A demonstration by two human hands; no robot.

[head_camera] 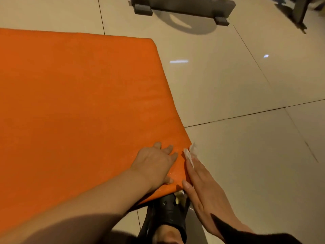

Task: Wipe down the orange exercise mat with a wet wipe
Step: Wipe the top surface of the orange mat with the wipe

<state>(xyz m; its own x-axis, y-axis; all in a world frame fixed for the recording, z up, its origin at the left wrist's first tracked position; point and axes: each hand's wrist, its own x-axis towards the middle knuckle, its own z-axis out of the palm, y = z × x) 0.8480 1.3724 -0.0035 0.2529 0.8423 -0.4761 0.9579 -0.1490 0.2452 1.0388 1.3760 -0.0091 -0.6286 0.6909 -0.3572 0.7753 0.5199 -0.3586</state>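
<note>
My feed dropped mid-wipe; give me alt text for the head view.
The right hand presses a white wet wipe flat along the near right edge of the orange mat, while the left hand rests flat on the mat beside it. Tiled floor surrounds them.

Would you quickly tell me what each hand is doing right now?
Left hand: open, fingers flat on the orange mat.
Right hand: open, straight fingers pressing the wet wipe against the mat's right edge.

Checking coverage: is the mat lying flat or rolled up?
Flat: the mat lies spread on the floor, its far corner down; the left hand presses its near edge.
</note>
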